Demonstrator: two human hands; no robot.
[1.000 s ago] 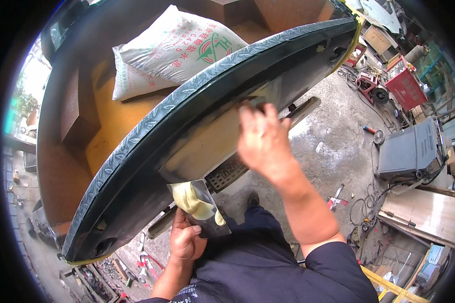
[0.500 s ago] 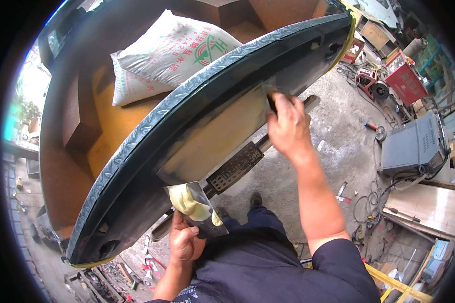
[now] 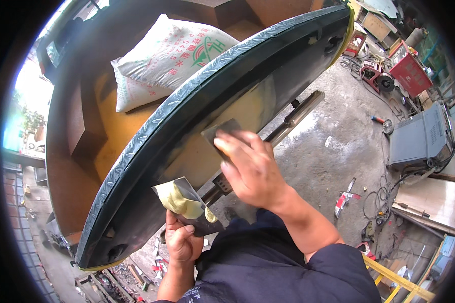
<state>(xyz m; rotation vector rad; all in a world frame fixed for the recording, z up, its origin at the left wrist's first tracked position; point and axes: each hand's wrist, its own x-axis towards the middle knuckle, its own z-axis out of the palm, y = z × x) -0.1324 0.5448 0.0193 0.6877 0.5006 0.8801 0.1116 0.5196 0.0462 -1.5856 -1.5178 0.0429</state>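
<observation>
Head view: the pale yellow patch [image 3: 192, 156] lies on the face of the dark panel [image 3: 141, 214], between its tread-patterned top rim [image 3: 159, 117] and its lower edge. The right hand [image 3: 253, 166] grips a thin dark spreader [image 3: 213, 132] over the middle of the patch. If the spreader tilts, one corner could dig a groove; uneven pressure could leave ridges (the hand is blurred, and I cannot tell whether the whole blade edge touches). Just off the panel's lower edge, the left hand [image 3: 182, 242] grips a dark plate [image 3: 199, 226] by its near part. Thick yellow paste [image 3: 173, 198] is heaped toward the plate's far edge, and a smaller dab [image 3: 210, 215] sits at its right edge; should the wrist tip, either could slide off. A careless swing could also knock the plate against the panel. Beyond the rim lie stacked white sacks [image 3: 182, 50]. Over to the right, loose cables [image 3: 381, 202] on the floor could snag a foot if the person stepped that way.
</observation>
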